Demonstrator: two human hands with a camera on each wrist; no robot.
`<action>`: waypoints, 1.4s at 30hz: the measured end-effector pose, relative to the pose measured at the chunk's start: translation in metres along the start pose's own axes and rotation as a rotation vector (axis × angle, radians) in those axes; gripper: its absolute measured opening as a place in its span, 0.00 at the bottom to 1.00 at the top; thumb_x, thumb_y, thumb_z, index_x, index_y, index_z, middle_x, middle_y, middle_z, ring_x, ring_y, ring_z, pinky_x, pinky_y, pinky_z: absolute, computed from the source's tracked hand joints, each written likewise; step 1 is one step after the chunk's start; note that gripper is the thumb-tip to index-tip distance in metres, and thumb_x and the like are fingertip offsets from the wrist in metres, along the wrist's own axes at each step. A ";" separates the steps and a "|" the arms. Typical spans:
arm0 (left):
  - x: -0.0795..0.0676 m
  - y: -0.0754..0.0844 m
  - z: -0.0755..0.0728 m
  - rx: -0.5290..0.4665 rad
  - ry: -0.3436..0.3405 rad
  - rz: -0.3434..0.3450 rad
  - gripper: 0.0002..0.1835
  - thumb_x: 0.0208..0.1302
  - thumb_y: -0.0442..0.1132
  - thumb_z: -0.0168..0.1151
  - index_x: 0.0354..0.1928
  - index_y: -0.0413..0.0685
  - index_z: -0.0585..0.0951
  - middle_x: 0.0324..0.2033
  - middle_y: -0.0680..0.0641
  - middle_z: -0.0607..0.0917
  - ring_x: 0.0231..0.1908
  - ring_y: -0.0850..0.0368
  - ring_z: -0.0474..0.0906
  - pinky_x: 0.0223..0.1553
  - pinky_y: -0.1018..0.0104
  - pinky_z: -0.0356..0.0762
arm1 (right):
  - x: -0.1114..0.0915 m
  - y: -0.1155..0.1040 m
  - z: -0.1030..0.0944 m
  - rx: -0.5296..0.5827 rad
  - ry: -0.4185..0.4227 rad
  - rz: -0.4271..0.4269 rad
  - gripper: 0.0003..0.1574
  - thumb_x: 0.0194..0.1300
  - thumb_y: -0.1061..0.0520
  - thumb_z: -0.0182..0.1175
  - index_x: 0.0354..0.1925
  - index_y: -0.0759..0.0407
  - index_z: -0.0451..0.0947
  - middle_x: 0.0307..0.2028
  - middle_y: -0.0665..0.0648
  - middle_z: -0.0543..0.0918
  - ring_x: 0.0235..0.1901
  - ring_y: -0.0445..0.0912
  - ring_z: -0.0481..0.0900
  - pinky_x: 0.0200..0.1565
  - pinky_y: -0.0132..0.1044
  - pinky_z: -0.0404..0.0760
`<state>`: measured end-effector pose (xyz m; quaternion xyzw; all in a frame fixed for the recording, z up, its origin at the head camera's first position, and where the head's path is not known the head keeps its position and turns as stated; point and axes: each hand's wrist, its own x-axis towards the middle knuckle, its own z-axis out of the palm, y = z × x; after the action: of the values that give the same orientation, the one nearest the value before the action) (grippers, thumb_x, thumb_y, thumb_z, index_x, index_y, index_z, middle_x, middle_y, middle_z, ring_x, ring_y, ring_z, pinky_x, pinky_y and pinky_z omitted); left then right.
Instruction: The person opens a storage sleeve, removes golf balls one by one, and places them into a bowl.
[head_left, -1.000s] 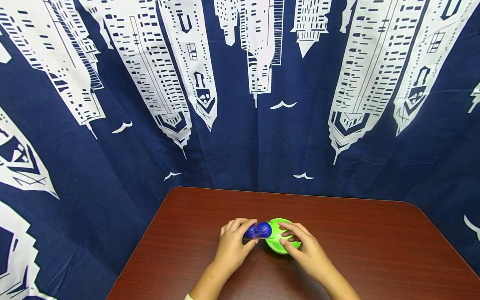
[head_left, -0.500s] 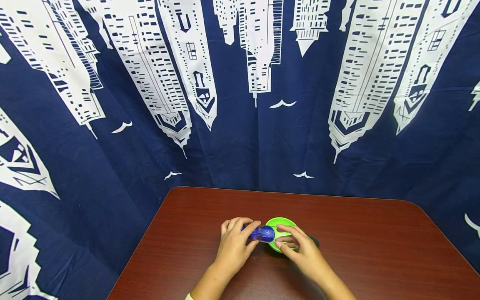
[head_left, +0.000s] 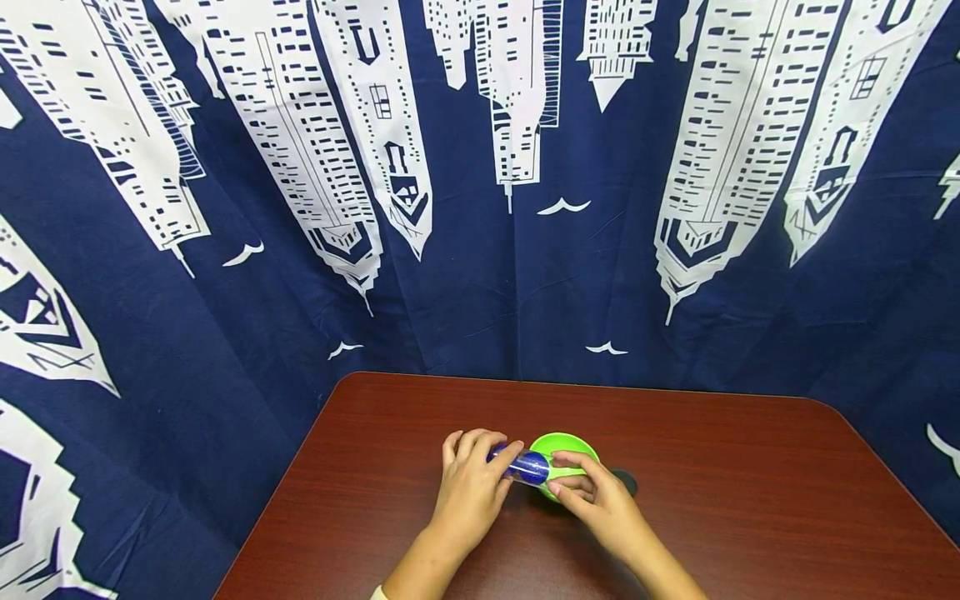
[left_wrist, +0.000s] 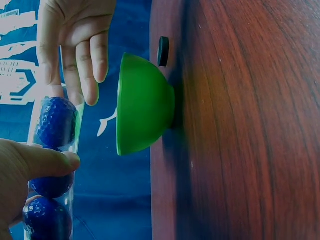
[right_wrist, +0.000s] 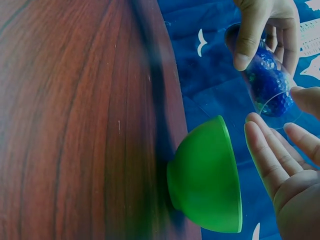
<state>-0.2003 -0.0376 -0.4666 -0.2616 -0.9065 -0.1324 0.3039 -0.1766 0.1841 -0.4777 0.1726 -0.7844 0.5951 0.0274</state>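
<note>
My left hand grips a clear tube with several blue balls inside, held on its side with the mouth toward a green bowl. The left wrist view shows my thumb on the tube and the bowl standing on the table. My right hand is held with straight fingers at the tube's mouth, over the bowl's near rim. In the right wrist view the open palm sits just above the bowl, under the tube's end.
A small black disc lies on the brown wooden table just right of the bowl, also seen as a black disc from the left wrist. A blue curtain with white buildings hangs behind the table.
My right hand has drawn back off the bowl toward the tube's mouth, uncovering the black disc. The left hand has shifted the tube slightly right and lower.
</note>
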 end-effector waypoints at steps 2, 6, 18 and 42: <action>0.001 0.000 -0.001 0.013 -0.001 0.006 0.29 0.51 0.41 0.80 0.58 0.65 0.83 0.54 0.55 0.81 0.60 0.54 0.73 0.66 0.41 0.65 | 0.000 0.000 0.000 0.013 -0.004 0.000 0.29 0.71 0.56 0.63 0.64 0.67 0.70 0.60 0.69 0.78 0.50 0.43 0.87 0.48 0.27 0.84; 0.001 0.000 -0.002 0.026 -0.001 0.014 0.30 0.50 0.41 0.80 0.58 0.66 0.83 0.54 0.55 0.81 0.60 0.54 0.72 0.66 0.41 0.64 | -0.001 0.001 0.000 0.035 -0.008 0.006 0.29 0.72 0.56 0.62 0.65 0.67 0.69 0.60 0.70 0.78 0.51 0.42 0.87 0.48 0.27 0.84; 0.003 0.001 -0.003 0.040 0.029 0.038 0.30 0.49 0.40 0.81 0.57 0.65 0.84 0.54 0.54 0.82 0.59 0.54 0.73 0.67 0.40 0.63 | -0.001 0.004 0.002 0.076 0.010 0.054 0.29 0.71 0.56 0.63 0.65 0.66 0.69 0.61 0.69 0.76 0.50 0.36 0.85 0.48 0.28 0.84; 0.002 0.001 0.001 0.002 0.066 0.035 0.30 0.48 0.37 0.80 0.55 0.66 0.84 0.52 0.55 0.82 0.58 0.53 0.73 0.64 0.40 0.66 | -0.003 0.006 0.001 0.090 -0.022 0.018 0.29 0.71 0.58 0.63 0.65 0.66 0.69 0.55 0.75 0.79 0.48 0.38 0.86 0.47 0.37 0.87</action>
<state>-0.2009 -0.0355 -0.4660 -0.2727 -0.8913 -0.1346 0.3363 -0.1754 0.1856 -0.4842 0.1731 -0.7587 0.6280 0.0054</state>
